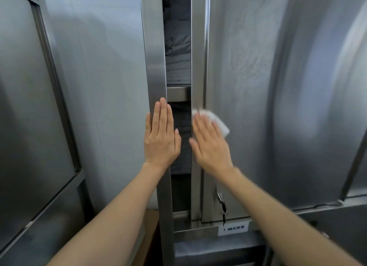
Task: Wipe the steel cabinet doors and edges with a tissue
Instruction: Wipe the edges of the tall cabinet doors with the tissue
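— What are the surfaces like?
— Brushed steel: a smooth, slightly rippled door (258,86) and a flat upright post (155,47).
— The hands?
— The left hand (161,138) lies flat on the post, fingers straight and together. The right hand (210,146) presses a white folded tissue (217,119) against the door's edge, fingers straight.
— Any writing?
— A small label (233,229) below the right wrist, starting "1.8M".

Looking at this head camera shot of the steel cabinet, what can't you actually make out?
- White tissue: mostly covered by the right hand, and blurred.
- Small white label on the lower frame: print too small and soft to read.
- Folded grey linen inside: only a strip shows through the door gap.
- Left hand palm: pressed flat on the steel door edge.
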